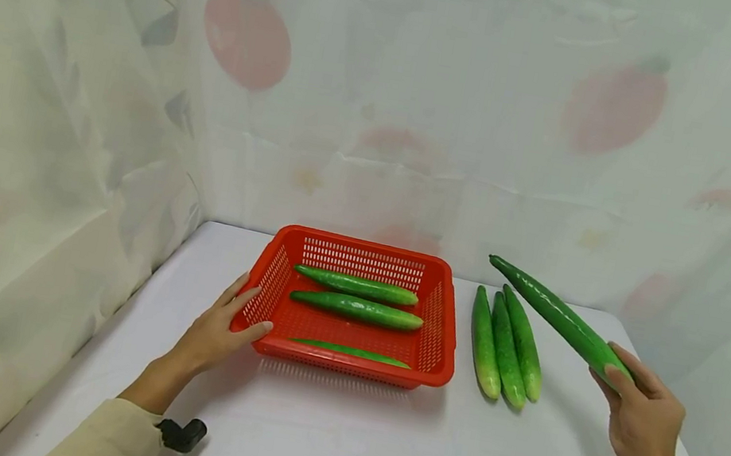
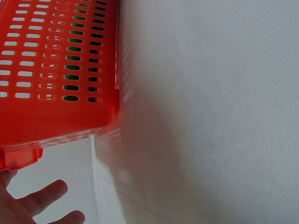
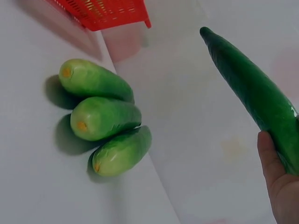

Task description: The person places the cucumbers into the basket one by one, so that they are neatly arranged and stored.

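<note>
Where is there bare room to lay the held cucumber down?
Widest bare patch: the white table in front of the red basket and the three loose cucumbers. Another lies between those cucumbers and the right hand. Inside the basket, a strip shows between the middle cucumber and the nearest one. Crowded: the slim gap between basket and loose cucumbers.

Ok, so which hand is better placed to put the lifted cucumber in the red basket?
Likely the right hand: it grips the lifted cucumber by one end. The left hand holds no cucumber and is at the red basket's left end.
</note>
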### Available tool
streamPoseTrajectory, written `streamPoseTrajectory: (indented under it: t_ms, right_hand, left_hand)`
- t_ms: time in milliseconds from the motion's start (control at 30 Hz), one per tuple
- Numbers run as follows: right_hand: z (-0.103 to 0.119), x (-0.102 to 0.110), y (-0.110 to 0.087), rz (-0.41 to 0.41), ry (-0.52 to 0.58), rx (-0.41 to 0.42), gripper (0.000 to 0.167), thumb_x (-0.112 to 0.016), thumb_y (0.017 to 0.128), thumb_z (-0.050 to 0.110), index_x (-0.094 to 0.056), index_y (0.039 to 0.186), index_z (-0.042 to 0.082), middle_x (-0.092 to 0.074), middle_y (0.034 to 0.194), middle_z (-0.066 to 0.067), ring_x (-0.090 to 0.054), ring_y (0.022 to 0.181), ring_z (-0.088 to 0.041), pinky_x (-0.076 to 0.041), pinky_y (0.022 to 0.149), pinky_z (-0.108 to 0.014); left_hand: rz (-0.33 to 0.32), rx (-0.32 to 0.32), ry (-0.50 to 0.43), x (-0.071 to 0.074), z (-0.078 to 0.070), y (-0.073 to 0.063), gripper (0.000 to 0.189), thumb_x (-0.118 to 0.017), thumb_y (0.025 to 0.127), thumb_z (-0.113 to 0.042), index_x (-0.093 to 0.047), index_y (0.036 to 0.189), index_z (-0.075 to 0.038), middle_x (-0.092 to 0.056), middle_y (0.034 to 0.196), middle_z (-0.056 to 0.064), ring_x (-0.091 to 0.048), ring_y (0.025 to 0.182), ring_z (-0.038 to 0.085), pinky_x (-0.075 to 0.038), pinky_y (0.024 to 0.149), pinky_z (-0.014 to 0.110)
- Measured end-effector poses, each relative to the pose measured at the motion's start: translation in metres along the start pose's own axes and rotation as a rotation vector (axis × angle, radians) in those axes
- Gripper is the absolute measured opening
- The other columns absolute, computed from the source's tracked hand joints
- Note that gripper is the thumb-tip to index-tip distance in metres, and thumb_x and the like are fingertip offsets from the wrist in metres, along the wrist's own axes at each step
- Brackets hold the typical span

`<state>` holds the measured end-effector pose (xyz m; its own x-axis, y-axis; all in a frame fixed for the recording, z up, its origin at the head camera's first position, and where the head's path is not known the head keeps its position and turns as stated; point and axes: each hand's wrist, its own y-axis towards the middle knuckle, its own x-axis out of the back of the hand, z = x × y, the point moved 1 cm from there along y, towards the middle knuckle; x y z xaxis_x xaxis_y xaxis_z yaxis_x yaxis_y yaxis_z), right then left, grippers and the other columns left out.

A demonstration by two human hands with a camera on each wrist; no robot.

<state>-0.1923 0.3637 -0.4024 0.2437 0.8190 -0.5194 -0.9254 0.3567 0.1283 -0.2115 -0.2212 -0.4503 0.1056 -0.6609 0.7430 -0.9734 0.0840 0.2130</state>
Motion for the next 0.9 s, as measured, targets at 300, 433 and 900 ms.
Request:
streamPoseTrajectory:
  t_ms: [300,433,900]
  right_hand:
    - [0.006,-0.017,-0.004,0.175,0.035,0.063,0.034,-0.056,0.088,-0.019,-0.061,0.121,-0.012,-0.054,0.119,-0.012,-0.063,0.101,-0.021,-0.051,0.078,-0.036]
    - [0.008,-0.025,-0.005,0.265,0.046,0.082,0.033,-0.053,0.088,-0.021,-0.063,0.119,-0.012,-0.058,0.116,-0.014,-0.064,0.100,-0.023,-0.051,0.079,-0.037]
    - [0.003,-0.049,-0.008,0.456,-0.079,0.083,0.034,-0.046,0.093,-0.019,-0.053,0.126,-0.016,-0.057,0.123,-0.016,-0.059,0.106,-0.025,-0.050,0.085,-0.038]
  left_hand:
    - [0.002,0.004,-0.005,0.001,0.000,0.000,0.082,-0.061,0.086,-0.060,-0.038,0.149,-0.013,-0.014,0.159,0.000,-0.030,0.136,0.039,-0.031,0.097,0.066]
    - [0.001,0.007,-0.008,0.001,0.000,0.000,0.082,-0.061,0.086,-0.060,-0.038,0.149,-0.013,-0.014,0.159,0.000,-0.030,0.136,0.039,-0.031,0.097,0.066]
    - [0.009,0.017,-0.009,0.000,0.000,0.001,0.083,-0.061,0.086,-0.061,-0.038,0.149,-0.012,-0.014,0.159,0.000,-0.030,0.135,0.040,-0.031,0.097,0.066]
